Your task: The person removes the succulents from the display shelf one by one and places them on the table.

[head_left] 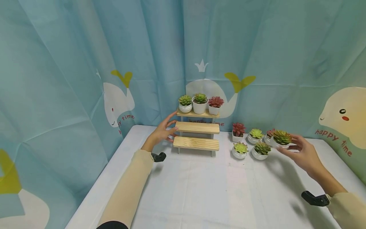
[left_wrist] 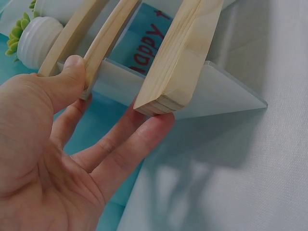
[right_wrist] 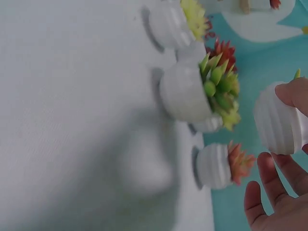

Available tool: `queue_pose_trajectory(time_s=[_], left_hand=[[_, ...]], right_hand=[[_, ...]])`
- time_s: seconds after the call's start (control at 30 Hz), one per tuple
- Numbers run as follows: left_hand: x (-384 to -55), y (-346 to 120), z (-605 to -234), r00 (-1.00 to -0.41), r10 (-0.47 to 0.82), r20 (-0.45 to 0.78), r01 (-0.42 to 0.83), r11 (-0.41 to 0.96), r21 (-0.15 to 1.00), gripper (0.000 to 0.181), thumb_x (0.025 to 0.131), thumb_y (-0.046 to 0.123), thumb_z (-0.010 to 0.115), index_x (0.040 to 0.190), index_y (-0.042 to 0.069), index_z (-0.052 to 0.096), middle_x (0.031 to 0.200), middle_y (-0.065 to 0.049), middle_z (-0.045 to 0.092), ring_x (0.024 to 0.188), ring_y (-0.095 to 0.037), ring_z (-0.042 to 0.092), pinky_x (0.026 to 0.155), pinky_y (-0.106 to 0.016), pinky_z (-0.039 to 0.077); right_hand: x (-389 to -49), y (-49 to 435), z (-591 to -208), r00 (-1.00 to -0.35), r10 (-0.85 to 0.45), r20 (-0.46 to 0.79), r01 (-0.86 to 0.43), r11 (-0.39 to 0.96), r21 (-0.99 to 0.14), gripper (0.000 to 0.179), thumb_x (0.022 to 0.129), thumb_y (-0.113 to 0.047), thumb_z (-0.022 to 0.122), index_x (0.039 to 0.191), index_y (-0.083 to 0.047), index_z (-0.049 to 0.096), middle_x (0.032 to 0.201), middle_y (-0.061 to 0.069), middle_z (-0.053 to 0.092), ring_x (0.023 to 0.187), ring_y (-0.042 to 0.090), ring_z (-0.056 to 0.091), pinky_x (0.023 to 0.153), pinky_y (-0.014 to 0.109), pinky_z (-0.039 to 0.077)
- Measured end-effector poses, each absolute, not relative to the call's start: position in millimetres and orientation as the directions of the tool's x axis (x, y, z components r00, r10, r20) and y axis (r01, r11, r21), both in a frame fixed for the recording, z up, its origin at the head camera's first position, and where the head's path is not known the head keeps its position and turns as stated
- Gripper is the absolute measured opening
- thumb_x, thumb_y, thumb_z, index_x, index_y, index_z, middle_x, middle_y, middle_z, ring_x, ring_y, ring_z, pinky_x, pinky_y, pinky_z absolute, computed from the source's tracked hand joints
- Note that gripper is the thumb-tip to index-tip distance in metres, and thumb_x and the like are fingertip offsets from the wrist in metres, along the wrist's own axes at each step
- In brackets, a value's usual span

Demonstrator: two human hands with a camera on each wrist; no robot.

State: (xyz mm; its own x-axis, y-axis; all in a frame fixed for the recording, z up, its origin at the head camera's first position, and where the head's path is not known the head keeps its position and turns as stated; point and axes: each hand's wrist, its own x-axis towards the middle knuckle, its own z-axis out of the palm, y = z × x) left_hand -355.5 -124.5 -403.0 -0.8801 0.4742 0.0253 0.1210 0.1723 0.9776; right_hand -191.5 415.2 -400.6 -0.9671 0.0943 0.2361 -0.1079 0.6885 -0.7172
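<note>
Sleeve (head_left: 130, 184) lying nearest; my left grip (head_left: 160, 134), fingers spread, is touching the shelf stand (head_left: 197, 143). My right grip (head_left: 307, 154) is pinching a potted plant (head_left: 281, 139) above the worktop (head_left: 206, 190). Judging this the lifting step; next move is likely calling for level carrying.

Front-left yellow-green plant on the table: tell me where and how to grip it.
Grip the white pot, not the leaves, pinching across its round body. Coming from the front left looks best: the dark green plant stands close on its right and a red plant behind it. The pot is upright, so a level grip should suit.
</note>
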Motion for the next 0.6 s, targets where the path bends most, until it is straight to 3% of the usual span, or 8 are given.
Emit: queue_pose_trajectory(time_s=[0.2,0.43,0.5,0.6], left_hand=[[-354,-123,-402,-0.883,0.468,0.026,0.121,0.175,0.977,0.077,0.105,0.019,0.062,0.164,0.043,0.017,0.169,-0.015,0.020,0.139,-0.045,0.047,0.074,-0.054,0.061],[-355,-124,-404,-0.882,0.470,0.033,0.132,0.179,0.975,0.077,0.106,0.020,0.061,0.164,0.042,0.017,0.169,-0.016,0.019,0.136,-0.047,0.049,0.074,-0.053,0.061],[-355,-123,-404,-0.883,0.468,0.032,0.130,0.179,0.975,0.077,0.105,0.020,0.062,0.164,0.043,0.018,0.169,-0.016,0.019,0.137,-0.046,0.048,0.074,-0.053,0.061],[-356,-123,-404,-0.884,0.466,0.032,0.129,0.177,0.976,0.077,0.105,0.020,0.062,0.164,0.044,0.018,0.169,-0.015,0.020,0.136,-0.046,0.049,0.074,-0.054,0.061]], right_hand=[[-192,426,-420,-0.964,0.124,0.237,-0.096,0.667,-0.738,0.076,0.094,-0.029,0.079,0.147,0.009,0.039,0.138,0.038,0.048,0.086,-0.019,0.050,0.064,0.012,0.050],[-196,432,-438,-0.973,0.150,0.175,-0.030,0.669,-0.742,0.078,0.093,-0.034,0.079,0.147,0.006,0.040,0.140,0.040,0.049,0.086,-0.019,0.047,0.067,0.010,0.043],[-197,433,-441,-0.976,0.153,0.154,-0.009,0.681,-0.733,0.081,0.093,-0.036,0.079,0.148,0.007,0.039,0.140,0.040,0.049,0.091,-0.009,0.054,0.067,0.011,0.043],[-198,435,-445,-0.982,0.150,0.112,0.023,0.693,-0.720,0.084,0.095,-0.039,0.077,0.150,0.008,0.035,0.141,0.042,0.046,0.104,0.022,0.063,0.066,0.013,0.043]])
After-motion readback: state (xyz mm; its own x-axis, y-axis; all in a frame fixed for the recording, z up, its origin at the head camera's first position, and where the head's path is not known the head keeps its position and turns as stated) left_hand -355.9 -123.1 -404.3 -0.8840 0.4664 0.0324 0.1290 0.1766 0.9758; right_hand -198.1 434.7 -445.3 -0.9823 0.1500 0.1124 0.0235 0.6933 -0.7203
